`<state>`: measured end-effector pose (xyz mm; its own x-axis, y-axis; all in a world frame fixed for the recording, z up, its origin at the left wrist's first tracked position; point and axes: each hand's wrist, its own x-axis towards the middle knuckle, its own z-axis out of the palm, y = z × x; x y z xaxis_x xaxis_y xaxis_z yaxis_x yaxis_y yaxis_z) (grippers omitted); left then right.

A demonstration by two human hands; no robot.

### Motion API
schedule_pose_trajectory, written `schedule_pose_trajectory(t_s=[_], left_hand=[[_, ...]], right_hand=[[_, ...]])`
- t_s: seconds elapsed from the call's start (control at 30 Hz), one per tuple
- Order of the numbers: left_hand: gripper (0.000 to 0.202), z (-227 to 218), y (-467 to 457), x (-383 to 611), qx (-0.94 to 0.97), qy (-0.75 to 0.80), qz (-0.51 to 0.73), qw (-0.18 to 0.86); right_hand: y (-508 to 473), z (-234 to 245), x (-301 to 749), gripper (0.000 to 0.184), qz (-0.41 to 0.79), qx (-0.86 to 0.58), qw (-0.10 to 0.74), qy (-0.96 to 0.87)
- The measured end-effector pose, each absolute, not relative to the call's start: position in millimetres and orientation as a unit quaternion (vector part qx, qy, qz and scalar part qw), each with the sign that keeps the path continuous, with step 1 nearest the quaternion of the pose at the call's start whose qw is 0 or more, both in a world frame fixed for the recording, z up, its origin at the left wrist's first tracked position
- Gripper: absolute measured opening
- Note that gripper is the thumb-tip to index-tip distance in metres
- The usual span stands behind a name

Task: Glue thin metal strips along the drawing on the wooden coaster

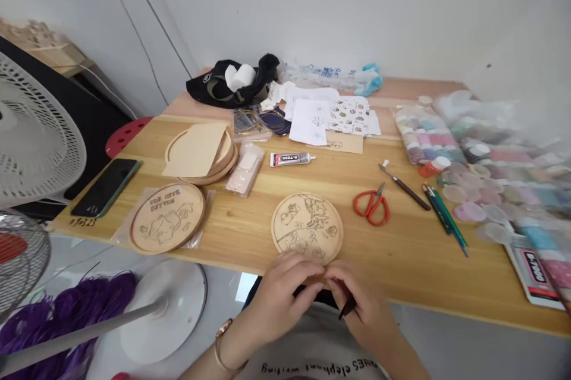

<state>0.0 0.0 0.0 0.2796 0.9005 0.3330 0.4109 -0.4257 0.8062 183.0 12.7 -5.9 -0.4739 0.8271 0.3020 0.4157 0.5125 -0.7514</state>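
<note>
A round wooden plate (285, 238) with line drawings of small figures lies near the table's front edge. My left hand (285, 291) is at its lower rim, fingers curled and thumb close to the index finger. Whatever lies between those fingertips is too small to make out. My right hand (363, 302) meets it there, thumb and index finger pinched together. A dark slim stick-like tool (348, 307) is tucked in the right hand, most of it hidden by the fingers. To the right of the plate are red-handled scissors (372, 206).
A dark-handled spatula (405, 187), pencils (444, 216), and many small pots (468, 190) sit to the right. A glue tube (289, 159) lies behind the plate. Leftward are another drawn plate (167, 219), stacked plates (214, 172), a phone (107, 188) and a fan (40, 124).
</note>
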Motion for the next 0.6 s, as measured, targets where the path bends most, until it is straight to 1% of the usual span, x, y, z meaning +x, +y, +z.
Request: schedule_pose_trajectory(t_s=[0.07,0.2,0.43,0.6], left_hand=[[0.010,-1,-3,0,0.718,0.452,0.412,0.332],[0.010,-3,-10,-3,0.698,0.460,0.406,0.369],[0.011,-6,-12,-6,0.726,0.454,0.382,0.348],[0.012,-7,-10,-5,0.734,0.454,0.372,0.341]], right_hand=[[9,-9,184,0.016,0.325,-0.384,0.321,-0.802],[1,-13,187,0.015,0.340,-0.379,0.308,-0.803],[-1,-13,192,0.016,0.346,-0.394,0.296,-0.798],[-1,-17,193,0.016,0.301,-0.399,0.306,-0.810]])
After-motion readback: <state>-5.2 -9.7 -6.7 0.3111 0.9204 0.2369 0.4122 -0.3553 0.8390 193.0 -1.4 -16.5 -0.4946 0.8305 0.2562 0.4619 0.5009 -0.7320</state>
